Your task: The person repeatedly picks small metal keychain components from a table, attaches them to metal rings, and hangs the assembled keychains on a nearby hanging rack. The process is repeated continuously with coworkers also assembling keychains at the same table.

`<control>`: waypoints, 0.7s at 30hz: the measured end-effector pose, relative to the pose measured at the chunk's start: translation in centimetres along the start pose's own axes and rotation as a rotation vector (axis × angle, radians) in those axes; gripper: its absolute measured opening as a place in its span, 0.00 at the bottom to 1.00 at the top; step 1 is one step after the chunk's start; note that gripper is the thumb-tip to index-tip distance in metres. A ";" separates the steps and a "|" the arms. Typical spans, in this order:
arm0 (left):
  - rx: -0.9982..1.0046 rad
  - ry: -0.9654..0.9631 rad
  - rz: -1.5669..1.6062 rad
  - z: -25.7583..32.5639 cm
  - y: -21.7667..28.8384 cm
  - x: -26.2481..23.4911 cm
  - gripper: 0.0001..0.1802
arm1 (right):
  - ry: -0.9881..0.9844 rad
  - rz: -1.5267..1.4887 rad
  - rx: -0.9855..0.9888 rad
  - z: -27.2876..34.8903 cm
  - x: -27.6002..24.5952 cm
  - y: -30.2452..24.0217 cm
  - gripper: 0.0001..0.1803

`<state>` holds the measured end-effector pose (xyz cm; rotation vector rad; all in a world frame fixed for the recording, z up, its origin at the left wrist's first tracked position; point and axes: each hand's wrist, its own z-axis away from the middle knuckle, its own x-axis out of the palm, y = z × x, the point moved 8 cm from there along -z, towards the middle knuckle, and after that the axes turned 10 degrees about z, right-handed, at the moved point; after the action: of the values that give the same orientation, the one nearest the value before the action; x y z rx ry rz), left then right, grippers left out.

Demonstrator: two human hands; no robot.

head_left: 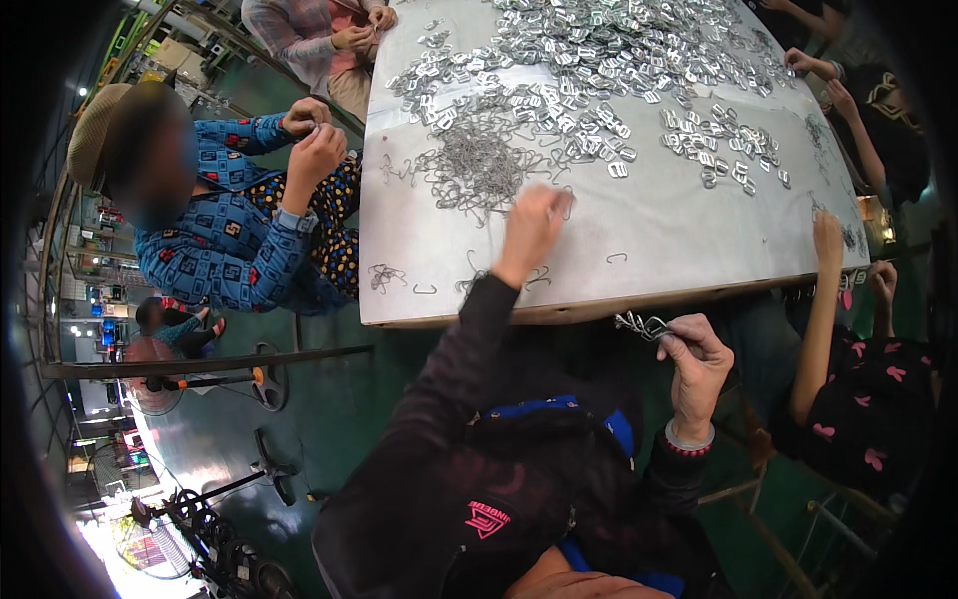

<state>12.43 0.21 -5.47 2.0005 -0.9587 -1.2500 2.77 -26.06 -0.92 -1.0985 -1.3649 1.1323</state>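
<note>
Table [699, 240]: pale and broad, its near edge just beyond the person's body.
Dark jacket [409, 499]: on the person, near; the left sleeve stretches forward over the table's near edge.
Buckle heap [639, 45]: flat silvery buckles across the far part.
Hook pile [474, 165]: tangled wire hooks on the left part, beside the buckle heap.
Left hand [534, 235]: over the table, near and right of the hook pile; fingers bent but blurred, cannot tell whether they hold anything.
Right hand [702, 367]: raised upright off the near edge, thumb and fingers pinching a metal bunch.
Metal bunch [639, 324]: bent silvery pieces jutting left.
Pink emblem [486, 519]: on the jacket, with small pink lettering.
</note>
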 end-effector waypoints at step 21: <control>-0.087 -0.509 -0.333 4.5 -0.9 -1.8 0.07 | 0.001 0.047 -0.047 1.7 -1.2 -1.4 0.09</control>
<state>8.02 1.70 -7.00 1.8583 -0.7879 -2.0142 1.09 -27.54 0.20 -1.1706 -1.3772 1.1381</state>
